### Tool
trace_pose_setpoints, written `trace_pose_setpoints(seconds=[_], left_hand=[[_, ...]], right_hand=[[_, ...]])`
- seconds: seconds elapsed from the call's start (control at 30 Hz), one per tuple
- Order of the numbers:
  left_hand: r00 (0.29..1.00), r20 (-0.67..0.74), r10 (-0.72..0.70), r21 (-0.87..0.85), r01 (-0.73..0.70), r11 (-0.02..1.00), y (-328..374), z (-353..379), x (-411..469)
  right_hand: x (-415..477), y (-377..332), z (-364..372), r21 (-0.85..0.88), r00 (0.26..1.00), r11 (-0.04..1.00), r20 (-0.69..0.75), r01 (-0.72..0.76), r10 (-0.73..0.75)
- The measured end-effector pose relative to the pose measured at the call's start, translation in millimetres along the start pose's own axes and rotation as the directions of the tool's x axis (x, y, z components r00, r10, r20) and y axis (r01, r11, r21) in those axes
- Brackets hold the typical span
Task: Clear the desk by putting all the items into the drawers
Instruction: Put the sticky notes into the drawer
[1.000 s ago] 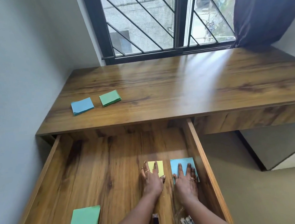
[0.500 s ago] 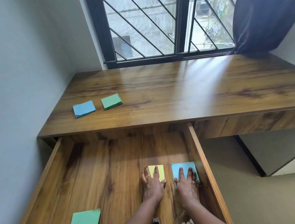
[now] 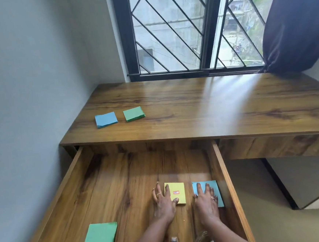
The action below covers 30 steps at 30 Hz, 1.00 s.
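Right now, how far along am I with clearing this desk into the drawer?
Roughly halfway. Done: a large green sheaf lies in the open drawer. In hand: your left hand touches the yellow pad, your right hand lies flat on the light blue pad, both in the drawer. Left: the blue stack and green stack on the desktop.
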<state>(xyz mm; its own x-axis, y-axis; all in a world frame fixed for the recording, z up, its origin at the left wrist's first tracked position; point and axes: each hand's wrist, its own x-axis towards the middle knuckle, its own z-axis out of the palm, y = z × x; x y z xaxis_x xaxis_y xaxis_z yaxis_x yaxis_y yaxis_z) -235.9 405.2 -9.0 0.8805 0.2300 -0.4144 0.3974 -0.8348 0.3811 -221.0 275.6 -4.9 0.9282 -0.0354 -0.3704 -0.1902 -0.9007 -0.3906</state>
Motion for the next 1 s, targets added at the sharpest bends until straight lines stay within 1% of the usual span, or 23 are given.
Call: trace_pose_setpoints(seconds=[0.1,0.27,0.33,0.43,0.57,0.6,0.67,0.77,0.9,0.97,1.0], left_hand=[[0.998,-0.065,-0.007,0.023,0.008,1.0,-13.0,-24.0,-8.2],[0.98,-0.195,-0.024,0.02,0.029,0.999,-46.9,-97.6,-1.3],[0.968,-0.25,-0.034,0.0,0.035,0.999,-63.2,-134.2,16.6],[0.952,-0.303,-0.047,-0.047,0.034,0.998,-86.6,-187.2,47.2],[0.937,-0.348,-0.036,-0.012,0.035,0.999,-115.3,-245.3,103.2],[0.933,-0.358,-0.039,0.003,0.044,0.999,-120.2,-256.4,116.1],[0.928,-0.37,-0.043,0.04,0.062,0.997,-131.4,-278.1,147.1],[0.932,-0.361,-0.034,0.081,0.067,0.994,-140.5,-304.7,192.5],[0.951,-0.308,0.02,0.079,0.004,0.997,-137.1,-330.2,238.6],[0.959,-0.28,0.034,0.107,-0.004,0.994,-134.3,-339.0,257.4],[0.964,-0.264,0.036,0.107,-0.007,0.994,-133.9,-342.3,266.4]], right_hand=[[-1.8,-23.8,0.3,-0.028,0.998,0.999,-0.048,0.044,-0.045],[3.3,-89.1,-6.4,-0.028,0.971,0.98,-0.131,0.198,-0.2],[15.2,-121.7,-14.2,-0.013,0.958,0.97,-0.152,0.242,-0.241],[38.8,-168.8,-29.6,-0.046,0.931,0.957,-0.221,0.286,-0.289],[73.8,-225.6,-49.7,-0.083,0.903,0.953,-0.304,0.291,-0.302],[82.4,-236.4,-53.8,-0.073,0.899,0.955,-0.322,0.289,-0.297],[106.0,-260.9,-57.7,0.0,0.901,0.959,-0.342,0.283,-0.267],[147.7,-293.6,-59.4,0.1,0.922,0.963,-0.327,0.25,-0.206],[195.4,-323.2,-60.7,0.278,0.952,0.951,-0.303,0.137,-0.048],[213.4,-336.0,-60.1,0.311,0.961,0.947,-0.276,0.085,0.004],[220.3,-341.6,-58.9,0.292,0.964,0.953,-0.267,0.075,0.006]])
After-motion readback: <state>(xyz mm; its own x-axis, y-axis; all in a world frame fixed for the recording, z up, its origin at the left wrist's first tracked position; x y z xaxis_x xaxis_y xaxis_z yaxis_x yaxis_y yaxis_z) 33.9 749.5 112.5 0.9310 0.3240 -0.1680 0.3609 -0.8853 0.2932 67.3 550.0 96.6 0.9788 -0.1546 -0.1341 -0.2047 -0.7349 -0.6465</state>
